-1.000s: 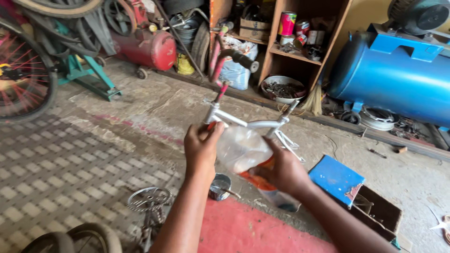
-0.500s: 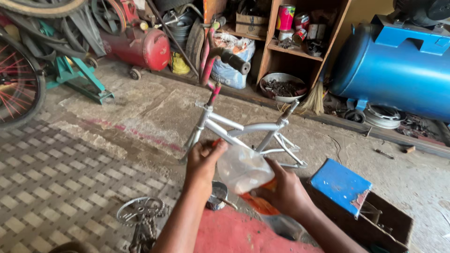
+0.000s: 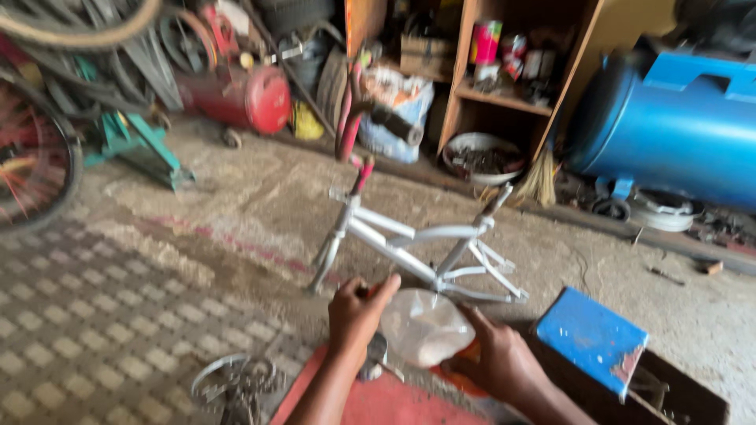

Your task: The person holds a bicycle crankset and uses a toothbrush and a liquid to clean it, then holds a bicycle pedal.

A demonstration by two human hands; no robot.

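Note:
Both my hands hold a clear plastic bag (image 3: 423,327) low in the middle of the head view. My left hand (image 3: 358,311) pinches its left edge with fingers closed. My right hand (image 3: 496,358) supports the bag from below and the right, with something orange under it. Just beyond the bag stands a small white bicycle frame (image 3: 409,244) with red-pink handlebars, without wheels, upright on the concrete floor. A chainring with crank (image 3: 236,382) lies on the floor left of my left forearm.
A blue box (image 3: 592,338) rests on an open carton at right. A blue tank (image 3: 677,126) stands at back right, a red tank (image 3: 240,98) at back left, wooden shelves (image 3: 512,71) between them. A bicycle wheel (image 3: 35,165) is at far left. A red mat (image 3: 378,401) lies below.
My hands and the bag have dropped lower in view. More of the white bicycle frame shows above them now, as my head tilted and moved nearer.

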